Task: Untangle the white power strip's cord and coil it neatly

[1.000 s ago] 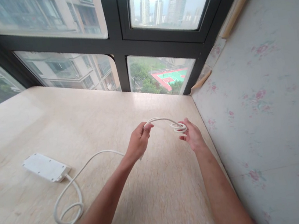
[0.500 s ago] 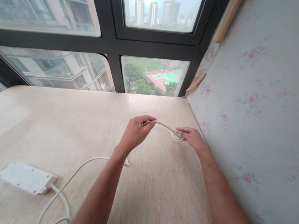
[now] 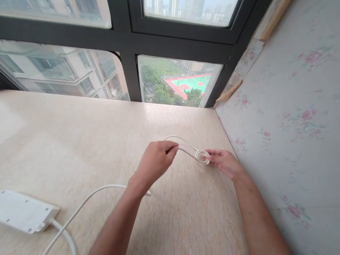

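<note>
A white power strip (image 3: 17, 211) lies face down on the beige marble-patterned tabletop (image 3: 73, 137) at the left. Its white cable (image 3: 82, 202) loops near the table's front edge and runs up to my hands. My left hand (image 3: 156, 161) is closed, pinching the cable above the table. My right hand (image 3: 225, 162) pinches a small tight coil (image 3: 202, 155) wound at the cable's end. A short arc of cable spans between the two hands.
A dark-framed window (image 3: 128, 44) stands behind the table's far edge, with buildings and a sports court far below. A wall with pale floral paper (image 3: 302, 125) closes in the table's right side, close to my right arm.
The stretch of cable between my hands has gone from a high arc to a lower, shorter one, and the coil at my right hand looks tighter. The view has shifted right.
</note>
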{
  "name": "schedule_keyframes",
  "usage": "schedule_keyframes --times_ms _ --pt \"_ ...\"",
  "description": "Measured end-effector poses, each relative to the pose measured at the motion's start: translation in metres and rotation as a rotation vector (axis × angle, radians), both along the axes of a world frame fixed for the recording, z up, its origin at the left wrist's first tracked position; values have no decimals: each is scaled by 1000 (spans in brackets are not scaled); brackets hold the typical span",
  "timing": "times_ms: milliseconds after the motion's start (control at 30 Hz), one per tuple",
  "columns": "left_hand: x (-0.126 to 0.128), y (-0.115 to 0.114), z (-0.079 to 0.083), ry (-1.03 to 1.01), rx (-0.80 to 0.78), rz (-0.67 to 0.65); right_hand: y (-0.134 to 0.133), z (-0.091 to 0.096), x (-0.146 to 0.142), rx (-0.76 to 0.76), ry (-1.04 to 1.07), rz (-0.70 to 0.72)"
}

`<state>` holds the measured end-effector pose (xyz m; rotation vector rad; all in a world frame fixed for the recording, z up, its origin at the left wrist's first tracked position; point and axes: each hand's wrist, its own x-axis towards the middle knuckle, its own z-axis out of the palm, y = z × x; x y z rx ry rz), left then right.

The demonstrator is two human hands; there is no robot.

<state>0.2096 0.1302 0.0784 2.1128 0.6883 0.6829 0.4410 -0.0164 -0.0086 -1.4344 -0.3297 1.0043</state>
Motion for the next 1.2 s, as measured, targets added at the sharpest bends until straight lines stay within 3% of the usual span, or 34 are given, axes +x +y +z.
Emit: schedule_keyframes --times_ms 133,300,467,633,733,867,1200 --pt "0 -11 3 141 55 -37 6 -2 -4 -75 -241 -50" --pt "9 -19 0 217 8 -6 11 8 -7 -80 -439 -134" --pt "21 -16 -14 72 -180 105 12 21 -12 -89 -565 -220" --pt "23 -2 -25 -122 -436 231 14 26 -17 -7 -497 -288" --pt "19 2 -24 -81 -526 146 17 24 -20 4 -494 -291" --pt "15 2 -20 76 -396 -5 17 28 -22 30 -459 -286" --pt "7 3 -18 216 -416 -287 7 78 -31 408 -135 -321"
